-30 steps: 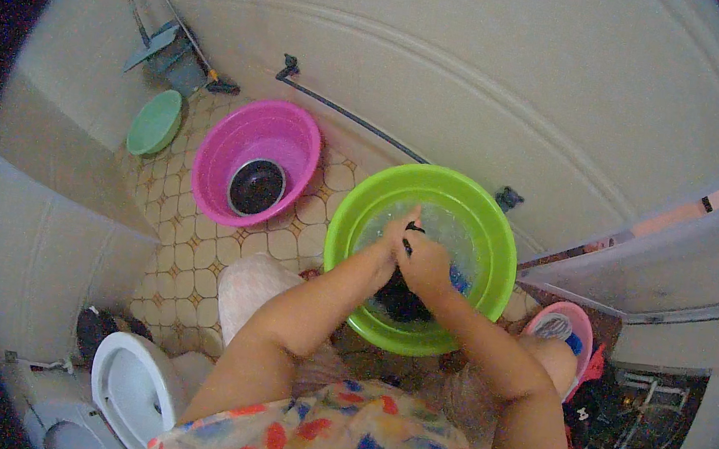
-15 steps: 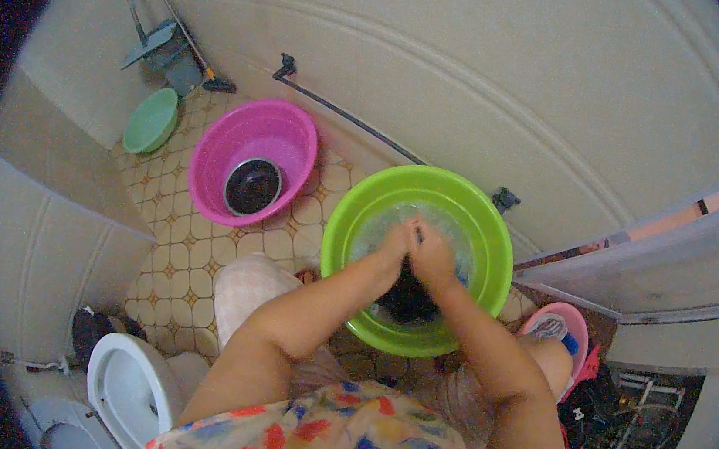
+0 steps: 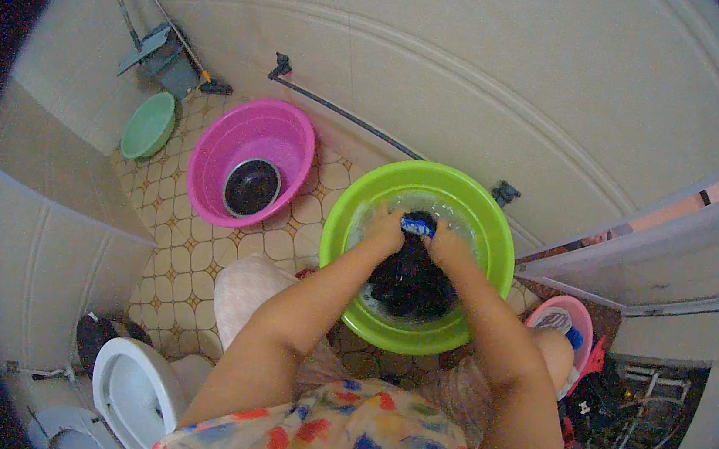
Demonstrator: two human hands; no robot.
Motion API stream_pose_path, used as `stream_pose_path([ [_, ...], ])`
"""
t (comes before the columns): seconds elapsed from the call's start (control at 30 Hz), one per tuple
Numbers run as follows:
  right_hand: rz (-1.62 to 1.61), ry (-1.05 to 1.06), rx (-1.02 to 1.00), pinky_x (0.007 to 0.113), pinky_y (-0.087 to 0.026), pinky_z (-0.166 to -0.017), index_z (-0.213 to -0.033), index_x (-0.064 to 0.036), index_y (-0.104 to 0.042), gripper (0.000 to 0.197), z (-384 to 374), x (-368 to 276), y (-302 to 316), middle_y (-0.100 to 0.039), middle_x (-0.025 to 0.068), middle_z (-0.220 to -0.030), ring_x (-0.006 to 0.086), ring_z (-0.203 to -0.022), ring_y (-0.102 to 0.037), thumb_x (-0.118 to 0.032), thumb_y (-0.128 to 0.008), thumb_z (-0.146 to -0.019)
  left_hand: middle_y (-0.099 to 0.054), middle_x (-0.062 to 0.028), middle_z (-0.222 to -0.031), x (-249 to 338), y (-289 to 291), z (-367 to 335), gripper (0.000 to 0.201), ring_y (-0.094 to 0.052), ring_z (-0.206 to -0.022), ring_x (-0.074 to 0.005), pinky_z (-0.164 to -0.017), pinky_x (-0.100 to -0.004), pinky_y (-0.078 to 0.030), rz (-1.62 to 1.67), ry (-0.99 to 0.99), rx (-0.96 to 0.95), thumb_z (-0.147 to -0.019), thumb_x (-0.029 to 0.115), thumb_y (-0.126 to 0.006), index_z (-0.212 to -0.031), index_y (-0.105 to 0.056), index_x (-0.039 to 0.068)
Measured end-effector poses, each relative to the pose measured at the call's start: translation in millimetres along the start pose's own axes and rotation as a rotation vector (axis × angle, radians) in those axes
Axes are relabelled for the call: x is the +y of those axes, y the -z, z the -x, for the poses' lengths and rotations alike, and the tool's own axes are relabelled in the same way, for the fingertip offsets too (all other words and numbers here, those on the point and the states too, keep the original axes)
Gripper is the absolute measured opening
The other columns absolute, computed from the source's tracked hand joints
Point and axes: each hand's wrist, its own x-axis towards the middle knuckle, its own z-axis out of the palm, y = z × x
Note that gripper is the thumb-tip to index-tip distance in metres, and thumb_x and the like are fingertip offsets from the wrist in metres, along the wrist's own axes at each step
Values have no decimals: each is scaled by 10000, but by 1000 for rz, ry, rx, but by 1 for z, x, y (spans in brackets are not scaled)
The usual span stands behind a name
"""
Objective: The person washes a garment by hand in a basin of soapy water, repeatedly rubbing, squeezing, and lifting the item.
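A lime-green basin (image 3: 335, 288) with sudsy water stands on the floor in front of me. In it lies a wet black cloth (image 3: 413, 283), spread over the near half of the water, with a blue patch (image 3: 418, 223) at its far end. My left hand (image 3: 387, 230) is closed on the cloth just left of that patch. On the other side my right hand (image 3: 447, 246) grips the cloth too. The fingertips of both hands are partly hidden by the fabric.
Left of the green basin stands a pink basin (image 3: 215, 144) holding a dark round bowl (image 3: 252, 188). Farther left are a small green basin (image 3: 149, 126) and a dustpan (image 3: 166, 60). A toilet (image 3: 132, 385) is at lower left; a light-pink basin (image 3: 574, 308) sits at right.
My hands, pressed together before, have moved apart, and the blue patch now shows between them. The black cloth lies more spread out in the basin.
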Motion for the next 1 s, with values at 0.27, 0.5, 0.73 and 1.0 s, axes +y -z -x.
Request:
stream_pose_path([
  [0.27, 71, 75, 423, 447, -401, -762, -1082, -40, -405, 369, -20, 36, -43, -552, 229, -855, 398, -812, -520, -237, -483, -781, -439, -218, -1103, 16, -2, -9, 421, -444, -1023, -327, -850, -389, -363, 369, 128, -71, -736, 236, -509, -1121, -437, 83],
  [0.5, -488, 68, 225, 432, -409, -723, -894, -47, -530, 305, 3, -28, -16, -520, 194, -923, 355, -820, -517, -328, -462, -796, -546, -87, -899, 15, 8, -8, 449, -511, -851, -203, -751, -327, -401, 1466, 328, -254, -752, 459, -508, -992, -510, 80],
  [0.73, -131, 211, 232, 424, -443, -616, -836, -70, -567, 322, 29, -53, 8, -572, 160, -843, 333, -713, -548, -347, -409, -793, -564, -62, -841, 55, 53, 42, 331, -533, -758, -155, -667, -283, -422, 1660, 378, -336, -797, 412, -453, -891, -542, 108],
  [1.0, -259, 191, 413, 449, -435, -599, -783, -37, -564, 287, 27, -53, 16, -568, 199, -741, 354, -641, -550, -293, -434, -787, -564, -65, -841, 77, 70, 60, 347, -513, -813, -196, -757, -351, -389, 1629, 419, -255, -813, 421, -390, -878, -543, 116],
])
